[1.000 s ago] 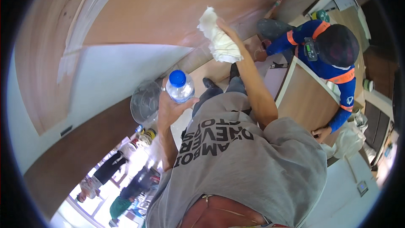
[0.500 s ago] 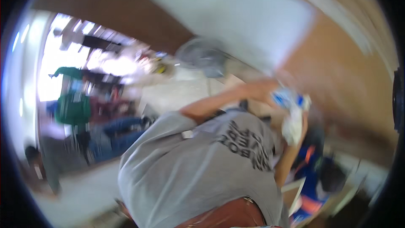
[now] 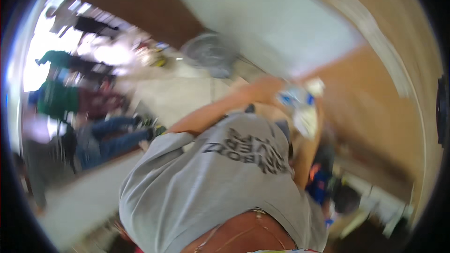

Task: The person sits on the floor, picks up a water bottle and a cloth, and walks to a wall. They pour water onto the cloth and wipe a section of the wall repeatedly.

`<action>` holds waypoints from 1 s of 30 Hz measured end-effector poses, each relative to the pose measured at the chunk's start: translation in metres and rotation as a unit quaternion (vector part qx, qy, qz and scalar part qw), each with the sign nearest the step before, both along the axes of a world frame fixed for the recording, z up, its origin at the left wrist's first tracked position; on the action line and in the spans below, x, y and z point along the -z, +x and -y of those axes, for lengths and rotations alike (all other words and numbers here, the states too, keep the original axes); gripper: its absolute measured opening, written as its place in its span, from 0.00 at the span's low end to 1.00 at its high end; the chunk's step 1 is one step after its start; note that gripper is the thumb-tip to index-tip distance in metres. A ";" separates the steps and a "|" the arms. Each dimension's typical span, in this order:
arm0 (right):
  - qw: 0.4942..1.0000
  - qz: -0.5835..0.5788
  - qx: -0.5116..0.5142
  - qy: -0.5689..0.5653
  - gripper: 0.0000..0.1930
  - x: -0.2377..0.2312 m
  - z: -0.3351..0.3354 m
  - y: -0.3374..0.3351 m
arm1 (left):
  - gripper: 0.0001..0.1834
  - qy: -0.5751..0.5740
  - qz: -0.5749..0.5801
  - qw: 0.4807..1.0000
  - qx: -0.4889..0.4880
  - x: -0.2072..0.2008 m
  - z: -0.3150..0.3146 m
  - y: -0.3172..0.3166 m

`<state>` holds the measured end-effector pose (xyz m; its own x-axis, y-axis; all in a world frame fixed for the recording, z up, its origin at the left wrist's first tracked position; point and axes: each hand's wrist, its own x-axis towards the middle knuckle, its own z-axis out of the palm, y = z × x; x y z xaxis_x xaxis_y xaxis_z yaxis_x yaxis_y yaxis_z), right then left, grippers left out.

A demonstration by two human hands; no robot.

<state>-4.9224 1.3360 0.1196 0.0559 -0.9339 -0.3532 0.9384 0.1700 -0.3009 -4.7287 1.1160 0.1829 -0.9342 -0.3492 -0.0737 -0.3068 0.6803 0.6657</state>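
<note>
My left hand (image 3: 273, 90) reaches across in front of my chest, closed on a clear plastic thing with blue patches (image 3: 294, 97), perhaps a small bottle or packet; blur hides its exact kind. Beside it, my right hand (image 3: 319, 112) holds a crumpled white cloth (image 3: 306, 122), or something like one, that hangs down below the plastic. Another whitish piece (image 3: 314, 86) shows at the top of the right hand. Both hands are close together, and most of their fingers are smeared or covered.
A grey, clear-looking plastic bag or bin (image 3: 209, 54) stands on the pale floor (image 3: 180, 96). Tan wooden panels (image 3: 370, 112) rise close on the right, with a pale board (image 3: 267, 18) above. Several people are on the left, one in a green top (image 3: 58, 98). Boxes and coloured items lie lower right.
The whole view has shifted, so my hands and the background sit further left in the picture. Both hands stay together with the plastic thing and white cloth.
</note>
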 end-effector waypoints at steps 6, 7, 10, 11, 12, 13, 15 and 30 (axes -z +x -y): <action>0.964 -0.206 0.152 0.071 0.23 0.046 0.062 -0.048 | 0.38 -0.096 0.151 0.983 0.038 -0.032 0.014 -0.066; 0.967 -0.188 0.158 0.063 0.23 0.028 0.057 -0.052 | 0.38 -0.108 0.171 0.978 0.045 -0.038 0.009 -0.078; 0.966 -0.194 0.158 0.058 0.24 0.021 0.034 -0.071 | 0.36 -0.147 0.217 0.963 0.068 -0.060 -0.008 -0.110; 0.964 -0.208 0.152 0.071 0.24 0.013 0.028 -0.073 | 0.36 -0.151 0.228 0.959 0.074 -0.072 -0.010 -0.116; 0.961 -0.221 0.146 0.083 0.23 0.003 0.022 -0.075 | 0.36 -0.155 0.240 0.955 0.079 -0.080 -0.013 -0.121; 0.963 -0.214 0.148 0.075 0.24 -0.006 0.014 -0.081 | 0.36 -0.157 0.223 0.958 0.084 -0.080 -0.019 -0.127; 0.968 -0.192 0.151 0.057 0.24 -0.021 0.003 -0.093 | 0.36 -0.162 0.196 0.963 0.090 -0.079 -0.024 -0.144; 0.962 -0.098 0.250 0.048 0.21 -0.029 -0.034 -0.104 | 0.36 -0.185 0.210 0.951 0.130 -0.080 -0.049 -0.190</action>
